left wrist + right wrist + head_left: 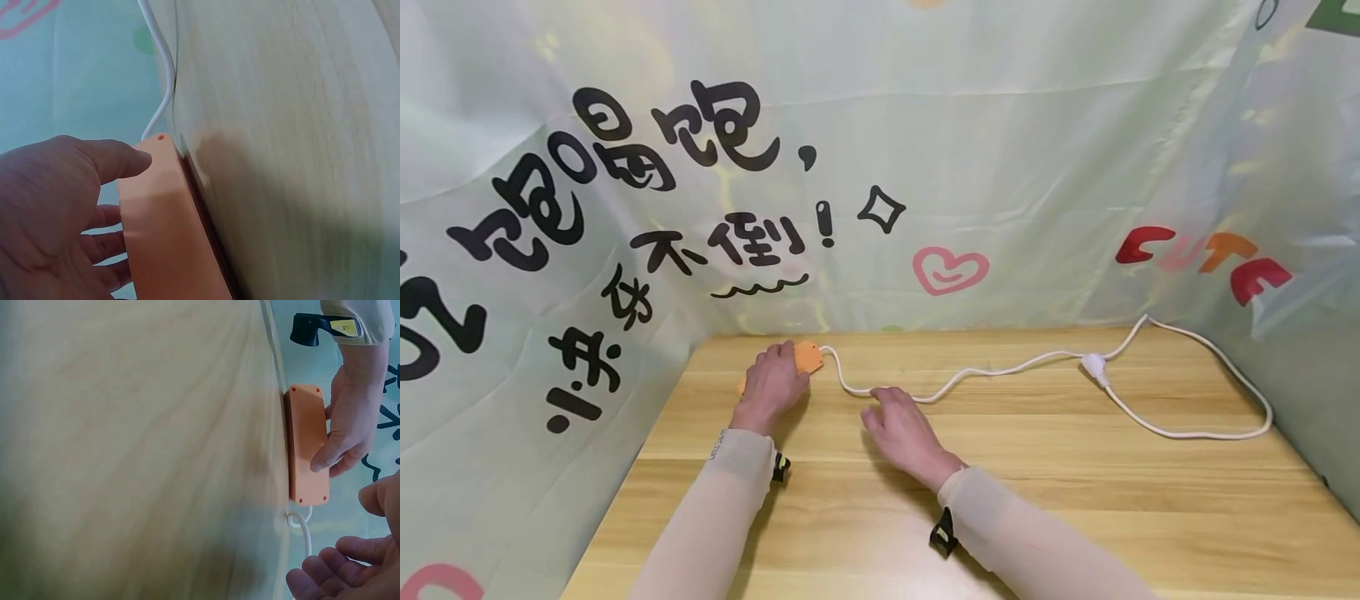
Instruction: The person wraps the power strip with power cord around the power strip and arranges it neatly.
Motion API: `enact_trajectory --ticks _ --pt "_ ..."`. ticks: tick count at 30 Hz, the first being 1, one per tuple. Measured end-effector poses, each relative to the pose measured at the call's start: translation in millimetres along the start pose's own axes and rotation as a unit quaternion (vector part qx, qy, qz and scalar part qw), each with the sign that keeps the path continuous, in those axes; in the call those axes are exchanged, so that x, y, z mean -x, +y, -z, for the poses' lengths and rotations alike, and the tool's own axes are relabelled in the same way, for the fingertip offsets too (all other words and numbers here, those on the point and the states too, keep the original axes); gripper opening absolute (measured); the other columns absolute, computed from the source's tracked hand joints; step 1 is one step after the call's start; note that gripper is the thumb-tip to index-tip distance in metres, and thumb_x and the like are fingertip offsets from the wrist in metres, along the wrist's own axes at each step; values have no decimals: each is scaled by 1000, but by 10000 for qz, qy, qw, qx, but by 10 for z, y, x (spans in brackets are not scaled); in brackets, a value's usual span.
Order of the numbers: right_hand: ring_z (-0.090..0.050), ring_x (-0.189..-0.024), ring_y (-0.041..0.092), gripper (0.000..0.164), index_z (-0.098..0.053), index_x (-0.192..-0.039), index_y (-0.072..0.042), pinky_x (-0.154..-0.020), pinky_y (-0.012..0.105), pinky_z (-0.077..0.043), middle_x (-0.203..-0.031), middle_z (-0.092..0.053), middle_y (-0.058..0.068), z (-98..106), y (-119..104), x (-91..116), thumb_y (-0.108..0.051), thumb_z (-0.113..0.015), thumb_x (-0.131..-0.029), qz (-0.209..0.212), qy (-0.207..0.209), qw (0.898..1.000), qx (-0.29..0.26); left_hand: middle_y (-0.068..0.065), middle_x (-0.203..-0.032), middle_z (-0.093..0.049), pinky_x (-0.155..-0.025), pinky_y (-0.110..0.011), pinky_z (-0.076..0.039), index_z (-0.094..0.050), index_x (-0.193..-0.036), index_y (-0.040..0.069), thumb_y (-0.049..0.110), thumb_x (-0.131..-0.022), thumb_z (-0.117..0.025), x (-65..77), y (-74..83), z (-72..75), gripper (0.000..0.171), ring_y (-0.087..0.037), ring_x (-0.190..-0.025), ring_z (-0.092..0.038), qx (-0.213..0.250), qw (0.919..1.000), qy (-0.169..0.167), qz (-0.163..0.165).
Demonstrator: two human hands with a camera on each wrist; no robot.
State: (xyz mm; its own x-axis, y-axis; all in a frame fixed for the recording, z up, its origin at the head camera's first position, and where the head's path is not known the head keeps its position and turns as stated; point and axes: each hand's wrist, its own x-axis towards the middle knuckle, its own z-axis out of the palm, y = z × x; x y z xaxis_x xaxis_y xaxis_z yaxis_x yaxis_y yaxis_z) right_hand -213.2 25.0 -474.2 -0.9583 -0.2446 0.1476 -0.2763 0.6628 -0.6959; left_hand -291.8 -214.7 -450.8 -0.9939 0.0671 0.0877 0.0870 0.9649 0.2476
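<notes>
An orange power strip [808, 358] lies at the table's back left, its white cord [1015, 367] leaving the right end. My left hand [772, 381] holds it from above, thumb on the plain face and fingers along the far side, as the left wrist view shows [165, 212]. Small screw holes mark the corners of that face in the right wrist view. To the right, my right hand [906, 429] hovers at the cord with loosely bent fingers. Its fingertips cover a bit of the cord; whether they touch it I cannot tell.
The cord runs right across the wooden table [850, 517] and loops back to a white plug [1095, 367] at the back right. A printed fabric backdrop [1037, 150] walls the table's back and sides.
</notes>
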Motion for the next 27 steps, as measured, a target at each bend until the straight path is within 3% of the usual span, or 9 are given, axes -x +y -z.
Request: enact_trajectory --ticks 11,17,21,27 --pt "-59 -134 38 44 -60 -141 3 -112 53 -47 -141 -63 22 -56 12 6 -23 -61 -105 113 33 9999 80 -30 -135 -55 -97 -64 -49 -44 -150 -6 19 -99 -67 -24 -12 -32 61 -50 -120 -54 49 9997 1 240" --pt "-60 -132 37 43 -61 -141 2 -111 52 -49 -140 -64 21 -58 8 11 -23 -61 -106 74 20 10000 47 -29 -119 -55 -90 -57 -52 -54 -136 -9 13 -97 -67 -9 -1 -21 47 -43 -107 -55 191 9993 58 326" --pt "-60 -132 38 44 -60 -142 1 -110 52 -50 -140 -63 22 -18 -16 9 -25 -59 -107 6 -11 10000 -1 -25 -109 -55 -85 -52 -52 -61 -123 -10 13 -94 -68 31 44 60 38 -38 -97 -56 262 9992 83 280" --pt "-61 -129 37 47 -59 -143 1 -108 51 -51 -138 -63 21 83 -69 -21 -29 -58 -107 50 95 9999 10 -24 -116 -56 -84 -50 -53 -59 -131 -5 22 -92 -74 97 228 241 50 -36 -96 -58 683 9973 218 146"
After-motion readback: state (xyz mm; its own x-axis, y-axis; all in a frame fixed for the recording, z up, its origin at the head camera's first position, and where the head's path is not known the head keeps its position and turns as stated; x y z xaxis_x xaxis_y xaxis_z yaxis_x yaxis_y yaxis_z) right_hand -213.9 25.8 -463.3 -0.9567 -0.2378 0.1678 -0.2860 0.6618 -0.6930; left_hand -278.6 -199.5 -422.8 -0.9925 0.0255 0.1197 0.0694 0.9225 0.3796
